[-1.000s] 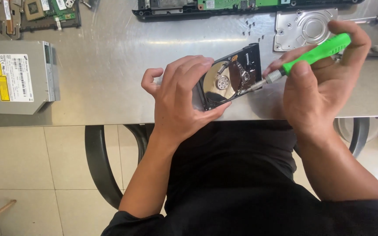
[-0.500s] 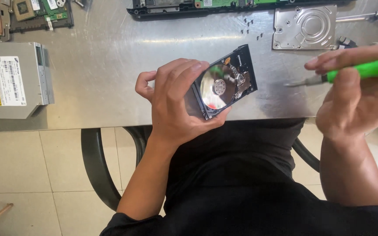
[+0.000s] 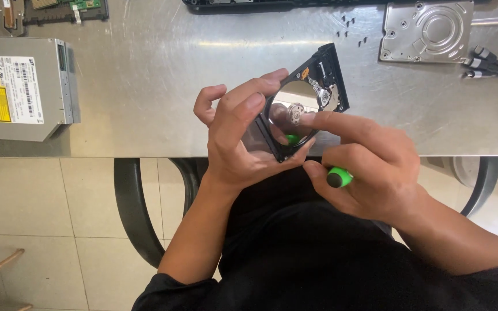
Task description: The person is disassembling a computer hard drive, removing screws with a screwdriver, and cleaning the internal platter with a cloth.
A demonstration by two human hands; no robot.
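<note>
My left hand [image 3: 238, 135] grips an opened hard disk drive [image 3: 312, 95], black-framed with a shiny mirror platter, tilted up over the table's near edge. My right hand [image 3: 370, 164] holds a green-handled screwdriver [image 3: 339, 177] in its palm, only the handle's end showing. Its forefinger stretches out and touches the hub at the platter's centre. The screwdriver's tip is hidden by the hand.
On the steel table [image 3: 162, 86] lie the drive's silver lid [image 3: 425, 31], several small dark screws [image 3: 353, 29], a grey optical drive [image 3: 21, 89] at left, circuit boards [image 3: 59, 8] at the back left, and cables [image 3: 485, 60] at right. A black chair frame [image 3: 131, 207] is below.
My right hand came back from the right, turned the screwdriver into its palm and put its forefinger on the platter hub. The drive in my left hand stayed tilted up.
</note>
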